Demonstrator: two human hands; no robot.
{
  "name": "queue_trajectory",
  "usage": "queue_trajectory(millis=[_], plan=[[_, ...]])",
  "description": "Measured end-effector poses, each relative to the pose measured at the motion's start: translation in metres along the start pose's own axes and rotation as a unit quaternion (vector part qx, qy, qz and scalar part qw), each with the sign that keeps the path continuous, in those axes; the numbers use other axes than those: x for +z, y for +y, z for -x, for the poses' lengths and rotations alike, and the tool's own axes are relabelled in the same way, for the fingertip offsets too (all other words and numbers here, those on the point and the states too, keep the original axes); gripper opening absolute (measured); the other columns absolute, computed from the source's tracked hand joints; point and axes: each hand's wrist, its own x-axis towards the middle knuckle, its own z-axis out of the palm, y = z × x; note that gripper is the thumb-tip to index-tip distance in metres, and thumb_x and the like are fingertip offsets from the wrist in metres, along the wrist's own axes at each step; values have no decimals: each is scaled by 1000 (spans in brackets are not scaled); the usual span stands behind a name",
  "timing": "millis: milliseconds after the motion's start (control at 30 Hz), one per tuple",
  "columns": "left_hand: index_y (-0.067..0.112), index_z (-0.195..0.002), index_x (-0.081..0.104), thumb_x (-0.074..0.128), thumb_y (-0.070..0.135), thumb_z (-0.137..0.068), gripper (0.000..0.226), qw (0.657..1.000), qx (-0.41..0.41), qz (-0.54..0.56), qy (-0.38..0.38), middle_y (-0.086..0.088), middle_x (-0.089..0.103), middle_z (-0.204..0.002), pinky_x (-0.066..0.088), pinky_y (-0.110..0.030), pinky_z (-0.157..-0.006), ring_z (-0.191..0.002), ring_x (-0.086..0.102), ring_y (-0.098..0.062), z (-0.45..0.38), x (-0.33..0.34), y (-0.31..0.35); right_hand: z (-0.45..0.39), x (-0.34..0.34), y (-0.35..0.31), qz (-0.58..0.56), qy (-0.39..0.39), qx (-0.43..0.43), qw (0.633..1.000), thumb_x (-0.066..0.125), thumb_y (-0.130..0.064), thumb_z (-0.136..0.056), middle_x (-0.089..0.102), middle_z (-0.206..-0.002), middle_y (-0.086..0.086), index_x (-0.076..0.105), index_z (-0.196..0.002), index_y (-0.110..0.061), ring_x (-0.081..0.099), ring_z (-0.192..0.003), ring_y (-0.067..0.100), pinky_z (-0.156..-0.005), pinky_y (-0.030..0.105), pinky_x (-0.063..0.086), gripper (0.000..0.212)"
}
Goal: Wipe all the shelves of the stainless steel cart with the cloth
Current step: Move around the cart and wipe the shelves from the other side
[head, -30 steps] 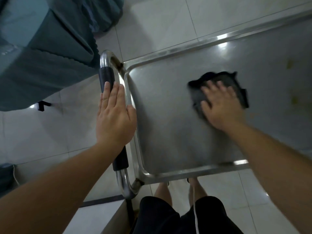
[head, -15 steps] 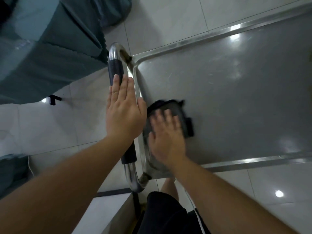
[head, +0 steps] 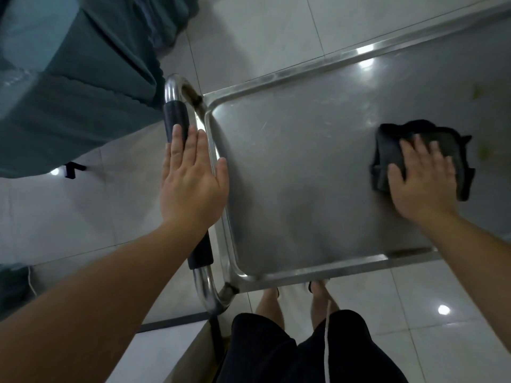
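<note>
The dark cloth (head: 431, 150) lies bunched on the top shelf (head: 304, 175) of the stainless steel cart, at the right of the frame, near some yellowish spots (head: 477, 91). The right hand (head: 420, 181) presses it flat, fingers spread, not clenched. The left hand (head: 190, 181) rests open on the padded push handle (head: 177, 114), steadying the cart. The cloth looks soft and limp, likely to slide easily on smooth steel; a flat palm on top should guide it best

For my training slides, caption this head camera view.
Right hand presses a dark cloth flat on the cart's top shelf; left hand steadies the handle.
</note>
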Motion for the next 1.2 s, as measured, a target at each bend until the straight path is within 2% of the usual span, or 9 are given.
queue_trajectory(millis=[133, 200, 333, 500, 600, 800, 967, 1067, 1200], plan=[[16, -169, 10, 13, 58, -110, 72, 1000, 1, 5, 6, 1, 1, -178, -9, -36, -130, -160, -19, -10, -1, 0, -1, 28, 19, -63, -55, 23, 134, 989, 21, -54, -99, 15, -174, 3, 24, -165, -22, 8, -160, 30, -128, 55, 4, 73], [16, -169, 11, 13, 57, -111, 72, 1000, 1, 0, 12, 1, 3, -178, -9, -36, -130, -160, -18, -10, -2, 2, -1, 60, 37, -115, -66, 32, 110, 991, 29, -49, -101, 19, -173, 7, 28, -164, -19, 12, -159, 34, -128, 56, 6, 70], [16, -169, 14, 14, 57, -111, 71, 1000, 3, -15, 23, 1, 7, -177, -14, -30, -128, -161, -15, -10, -3, 4, -3, 153, 86, -217, -37, -30, -133, 990, 30, -47, -105, 11, -174, 6, 20, -165, -20, 3, -161, 33, -128, 54, 3, 67], [17, -168, 15, 16, 57, -111, 70, 999, 10, -16, 31, 2, 10, -177, -20, -21, -123, -161, -14, -8, -4, 8, -6, 185, 108, -210, 12, -104, -407, 907, 24, -48, -109, 8, -174, -3, 23, -165, -24, -6, -161, 21, -128, 44, -4, 62], [19, -169, 14, 17, 56, -111, 69, 1000, 7, 3, 29, 3, 10, -177, -13, -28, -127, -160, -16, -5, -3, 8, -7, 157, 90, -133, 17, -54, -365, 929, 38, -48, -106, 26, -171, -3, 40, -160, -24, 15, -160, 22, -129, 46, 12, 59], [18, -169, 14, 20, 53, -111, 68, 999, 4, 8, 31, 2, 10, -177, -6, -36, -130, -160, -15, -7, -3, 7, -5, 98, 31, 36, 37, -5, -56, 998, 26, -48, -106, 26, -171, 7, 35, -162, -16, 25, -156, 34, -125, 55, 19, 65], [19, -169, 14, 21, 52, -110, 68, 999, 0, 9, 33, 2, 9, -177, -5, -36, -130, -160, -14, -7, -3, 9, -7, 116, 33, 4, 0, -4, 131, 991, 17, -51, -105, 15, -173, 10, 20, -165, -14, 13, -159, 34, -127, 58, 13, 70], [18, -169, 15, 22, 51, -110, 67, 999, -1, 14, 39, 3, 10, -177, -4, -36, -130, -160, -14, -6, -5, 11, -8, 155, 62, -69, -7, -1, 74, 997, 29, -47, -103, 18, -172, 13, 26, -164, -12, 14, -159, 37, -127, 57, 12, 70], [20, -169, 14, 22, 51, -110, 67, 999, -5, 15, 40, 4, 9, -177, -1, -37, -130, -160, -12, -5, -5, 11, -9, 212, 109, -169, -37, -68, -175, 981, 29, -48, -107, 4, -175, 8, 17, -166, -18, -3, -161, 31, -127, 56, 11, 67]])
